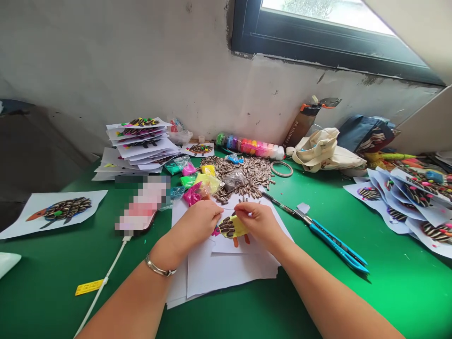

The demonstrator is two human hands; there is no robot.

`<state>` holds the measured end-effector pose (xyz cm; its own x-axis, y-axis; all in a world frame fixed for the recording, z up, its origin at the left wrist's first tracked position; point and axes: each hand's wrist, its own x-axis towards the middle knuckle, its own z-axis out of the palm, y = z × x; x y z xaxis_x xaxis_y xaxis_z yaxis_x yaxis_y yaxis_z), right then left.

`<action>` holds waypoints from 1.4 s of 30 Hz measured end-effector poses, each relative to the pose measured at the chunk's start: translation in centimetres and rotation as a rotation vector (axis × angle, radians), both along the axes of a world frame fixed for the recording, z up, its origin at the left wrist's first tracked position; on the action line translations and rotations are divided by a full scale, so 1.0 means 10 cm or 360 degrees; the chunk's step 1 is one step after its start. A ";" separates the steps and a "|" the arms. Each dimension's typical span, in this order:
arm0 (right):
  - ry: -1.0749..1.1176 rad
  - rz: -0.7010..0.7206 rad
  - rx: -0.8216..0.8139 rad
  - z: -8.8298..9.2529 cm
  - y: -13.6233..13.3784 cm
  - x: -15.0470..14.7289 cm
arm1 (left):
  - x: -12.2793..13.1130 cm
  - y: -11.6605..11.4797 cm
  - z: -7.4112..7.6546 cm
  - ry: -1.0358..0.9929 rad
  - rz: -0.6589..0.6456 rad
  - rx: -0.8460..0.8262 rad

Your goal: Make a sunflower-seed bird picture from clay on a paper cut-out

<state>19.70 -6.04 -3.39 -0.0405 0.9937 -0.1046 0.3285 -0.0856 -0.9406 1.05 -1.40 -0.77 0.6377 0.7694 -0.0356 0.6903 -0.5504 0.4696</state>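
Observation:
A small bird picture (233, 227) lies on white paper in front of me. Its body is yellow clay partly covered with striped sunflower seeds, with orange legs and a pink head. My left hand (200, 222) is closed at the picture's upper left, thumb and fingers pressed together; what they grip is hidden. On the right side of the yellow body, my right hand (260, 222) is closed in a pinch, and whatever is between its fingertips is too small to make out. Loose sunflower seeds (256, 174) lie in a heap just beyond both hands.
Bags of coloured clay (208, 182) lie beside the seeds. A blue utility knife (335, 245) and a tape roll (281, 168) are to the right. Finished seed pictures (141, 146) are stacked at back left. A phone (143, 207) with a white cable lies left. A bottle (302, 123) stands behind.

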 end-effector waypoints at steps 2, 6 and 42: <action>-0.0112 0.0008 0.0041 -0.02 0.00 0.04 | 0.00 0.00 0.01 0.0018 -0.0008 -0.0020; -0.0318 0.0093 0.0136 0.01 -0.01 0.06 | 0.01 -0.02 0.07 0.0067 -0.0032 -0.0056; -0.1198 0.0220 0.0830 -0.14 0.04 0.03 | 0.01 -0.03 0.04 0.0193 -0.0184 0.0032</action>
<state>19.99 -5.60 -4.83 -0.2651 0.9139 0.3076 0.8444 0.3740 -0.3835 1.20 -1.75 -0.41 0.7140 0.6926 -0.1031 0.6728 -0.6378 0.3750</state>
